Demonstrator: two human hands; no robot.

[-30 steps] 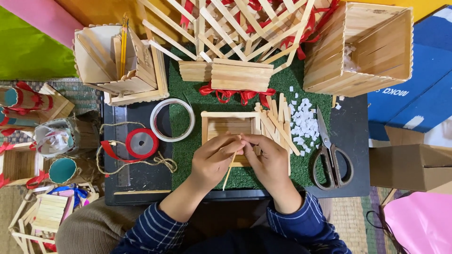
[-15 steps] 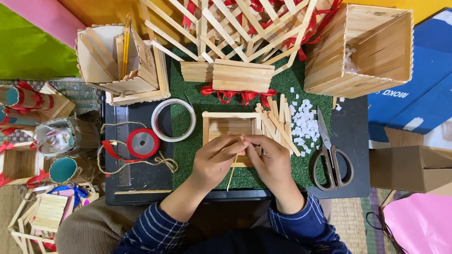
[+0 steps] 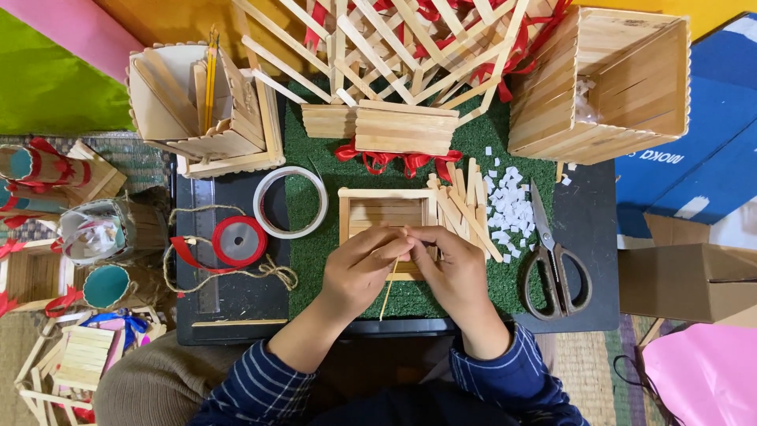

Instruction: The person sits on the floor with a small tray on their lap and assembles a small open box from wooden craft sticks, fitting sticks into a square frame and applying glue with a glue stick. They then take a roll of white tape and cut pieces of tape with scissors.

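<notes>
My fingers (image 3: 394, 246) are pinching a thin stick (image 3: 387, 285) together, left hand (image 3: 356, 268) and right hand (image 3: 451, 272) touching. It is hanging over the small wooden frame (image 3: 384, 211). Scissors (image 3: 554, 264) are lying near my right hand.

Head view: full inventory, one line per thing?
stick tray: 1, tan, on green mat under the hands
thin stick: 1, tan, held between both hands
loose sticks: small pile, tan, right of tray
paper bits: many, white, beside scissors
scissors: 1, dark handles, right on black board
tape ring: 1, white, left of tray
ribbon spool: 1, red, left
stick box: 1, tan, top right
left hand: 1, on stick
right hand: 1, on stick
</notes>
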